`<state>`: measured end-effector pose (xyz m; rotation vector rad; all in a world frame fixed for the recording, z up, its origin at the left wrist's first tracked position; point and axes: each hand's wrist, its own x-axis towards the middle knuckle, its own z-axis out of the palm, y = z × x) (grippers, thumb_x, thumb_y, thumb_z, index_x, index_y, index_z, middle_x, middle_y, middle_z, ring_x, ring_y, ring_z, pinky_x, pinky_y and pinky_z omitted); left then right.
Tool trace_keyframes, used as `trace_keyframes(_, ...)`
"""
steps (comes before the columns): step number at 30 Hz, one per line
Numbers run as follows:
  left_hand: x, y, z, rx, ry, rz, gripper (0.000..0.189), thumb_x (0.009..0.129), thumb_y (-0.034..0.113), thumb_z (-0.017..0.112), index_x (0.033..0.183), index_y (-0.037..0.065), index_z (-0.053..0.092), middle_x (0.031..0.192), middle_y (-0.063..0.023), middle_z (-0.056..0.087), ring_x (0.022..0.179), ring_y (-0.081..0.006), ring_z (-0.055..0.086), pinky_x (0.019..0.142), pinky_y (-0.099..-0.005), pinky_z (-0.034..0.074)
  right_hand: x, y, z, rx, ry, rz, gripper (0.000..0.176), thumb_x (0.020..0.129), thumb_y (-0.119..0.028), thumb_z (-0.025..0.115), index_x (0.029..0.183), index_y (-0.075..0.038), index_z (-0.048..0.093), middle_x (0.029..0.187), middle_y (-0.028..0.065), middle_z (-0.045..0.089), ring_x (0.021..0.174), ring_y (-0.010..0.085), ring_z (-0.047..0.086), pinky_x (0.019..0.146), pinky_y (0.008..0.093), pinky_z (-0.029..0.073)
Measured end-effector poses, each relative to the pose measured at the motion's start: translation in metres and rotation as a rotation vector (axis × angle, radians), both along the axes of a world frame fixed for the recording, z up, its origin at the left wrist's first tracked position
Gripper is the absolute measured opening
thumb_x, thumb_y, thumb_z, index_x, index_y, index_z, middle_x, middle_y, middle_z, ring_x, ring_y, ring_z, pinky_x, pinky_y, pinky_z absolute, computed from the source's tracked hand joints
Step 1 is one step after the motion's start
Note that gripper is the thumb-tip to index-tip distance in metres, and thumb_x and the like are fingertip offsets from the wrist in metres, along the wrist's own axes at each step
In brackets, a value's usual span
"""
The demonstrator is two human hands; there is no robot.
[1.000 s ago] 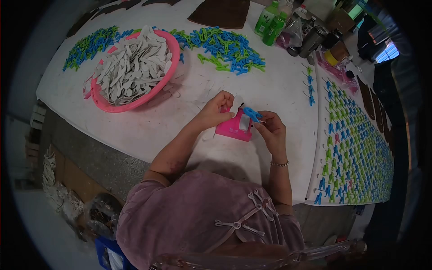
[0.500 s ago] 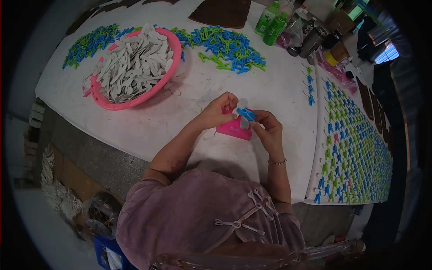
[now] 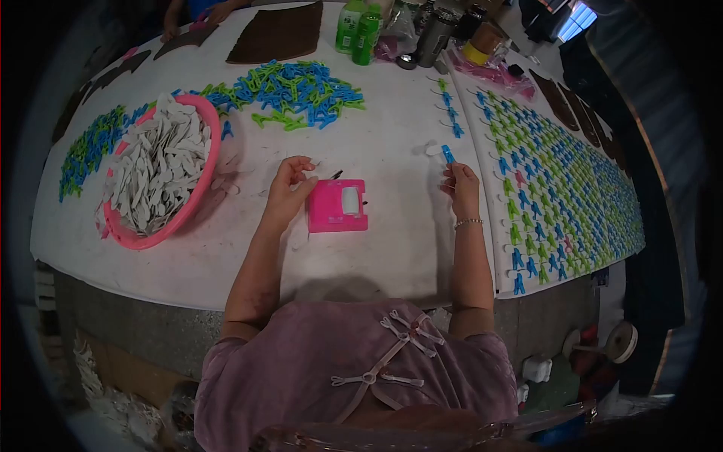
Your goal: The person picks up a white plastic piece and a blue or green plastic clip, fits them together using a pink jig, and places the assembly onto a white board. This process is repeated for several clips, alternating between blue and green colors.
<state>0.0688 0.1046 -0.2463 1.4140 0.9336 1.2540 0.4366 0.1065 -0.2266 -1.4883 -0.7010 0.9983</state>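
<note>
My right hand (image 3: 462, 187) pinches a blue clip (image 3: 449, 154), which looks like a small clothespin. A white spoon-shaped piece (image 3: 433, 149) lies at the clip's far end, to its left. My left hand (image 3: 289, 192) is raised with fingers loosely curled and thumb apart, and nothing plainly shows in it. Just right of it sits a pink dispenser (image 3: 327, 215) with a white roll, apparently for tape. Left of that hand stands a pink basin (image 3: 210, 162) heaped with white spoon-shaped pieces (image 3: 162, 169). Beyond is a pile of blue and green clips (image 3: 301, 90).
Rows of clips (image 3: 557, 196) cover a board on the right, with a short column of clips (image 3: 449, 109) beside it. Green bottles (image 3: 367, 34) and dark containers (image 3: 438, 38) stand at the back. Another person's hand (image 3: 172, 32) shows at the far left.
My right hand has moved right, away from the pink dispenser, carrying the blue clip. My left hand has drawn off to the dispenser's left side. The view has swung to the right.
</note>
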Motion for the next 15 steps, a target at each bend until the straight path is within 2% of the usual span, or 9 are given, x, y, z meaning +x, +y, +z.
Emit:
trace_keyframes(2, -0.005, 0.004, -0.005, -0.005, -0.001, 0.036, 0.037, 0.083, 0.005, 0.063, 0.118, 0.006, 0.052, 0.106, -0.0009, 0.054, 0.087, -0.0091, 0.047, 0.082, -0.0247, 0.04, 0.032, 0.011, -0.018, -0.025, 0.083, -0.064, 0.017, 0.093, -0.019, 0.053, 0.09, -0.003, 0.061, 0.075, 0.0041, 0.06, 0.056, 0.0112, 0.054, 0.054, 0.0276, 0.053)
trace_keyframes(4, -0.014, 0.007, -0.005, 0.121, 0.278, 0.233, 0.029, 0.08, 0.01, 0.067, 0.107, 0.007, 0.058, 0.102, -0.0037, 0.058, 0.088, -0.0154, 0.052, 0.083, -0.0278, 0.042, 0.051, 0.022, -0.029, -0.047, 0.17, -0.119, 0.017, 0.092, -0.018, 0.053, 0.089, -0.003, 0.061, 0.075, 0.0053, 0.06, 0.055, 0.0124, 0.054, 0.051, 0.0296, 0.054)
trace_keyframes(5, -0.02, 0.009, -0.006, 0.126, 0.277, 0.228, 0.029, 0.08, 0.01, 0.067, 0.107, 0.007, 0.058, 0.102, -0.0037, 0.058, 0.088, -0.0154, 0.052, 0.083, -0.0278, 0.042, 0.058, 0.027, -0.033, -0.061, 0.219, -0.144, 0.017, 0.093, -0.017, 0.052, 0.087, -0.003, 0.06, 0.074, 0.0055, 0.06, 0.054, 0.0129, 0.054, 0.052, 0.0299, 0.054)
trace_keyframes(7, -0.036, 0.013, -0.011, 0.235, 0.662, 0.412, 0.03, 0.077, 0.018, 0.07, 0.104, 0.008, 0.06, 0.1, -0.0083, 0.06, 0.09, -0.0233, 0.055, 0.081, -0.0348, 0.044, 0.065, 0.038, -0.035, -0.069, 0.27, -0.173, 0.017, 0.093, -0.016, 0.051, 0.086, -0.003, 0.059, 0.072, 0.0058, 0.06, 0.053, 0.0133, 0.054, 0.052, 0.0302, 0.054)
trace_keyframes(8, -0.043, 0.015, -0.014, 0.24, 0.661, 0.408, 0.03, 0.077, 0.018, 0.07, 0.104, 0.008, 0.06, 0.1, -0.0083, 0.06, 0.09, -0.0233, 0.055, 0.081, -0.0348, 0.044, 0.067, 0.043, -0.036, -0.077, 0.291, -0.175, 0.017, 0.093, -0.016, 0.052, 0.085, -0.003, 0.059, 0.07, 0.0056, 0.06, 0.053, 0.0132, 0.054, 0.052, 0.0304, 0.054)
trace_keyframes(10, -0.054, 0.016, -0.016, 0.224, 1.001, 0.435, 0.036, 0.072, 0.024, 0.073, 0.102, 0.01, 0.061, 0.098, -0.0103, 0.06, 0.093, -0.0288, 0.056, 0.079, -0.0417, 0.044, 0.069, 0.052, -0.036, -0.082, 0.313, -0.181, 0.017, 0.093, -0.016, 0.053, 0.084, -0.002, 0.059, 0.069, 0.0055, 0.059, 0.052, 0.0132, 0.053, 0.052, 0.0305, 0.054)
trace_keyframes(15, -0.063, 0.017, -0.014, 0.072, 1.07, 0.323, 0.034, 0.069, 0.026, 0.074, 0.095, 0.01, 0.06, 0.095, -0.0084, 0.061, 0.092, -0.0283, 0.057, 0.076, -0.0435, 0.044, 0.07, 0.065, -0.032, -0.104, 0.391, -0.228, 0.015, 0.091, -0.014, 0.056, 0.082, -0.003, 0.059, 0.067, 0.0056, 0.059, 0.051, 0.0123, 0.05, 0.051, 0.0287, 0.052)
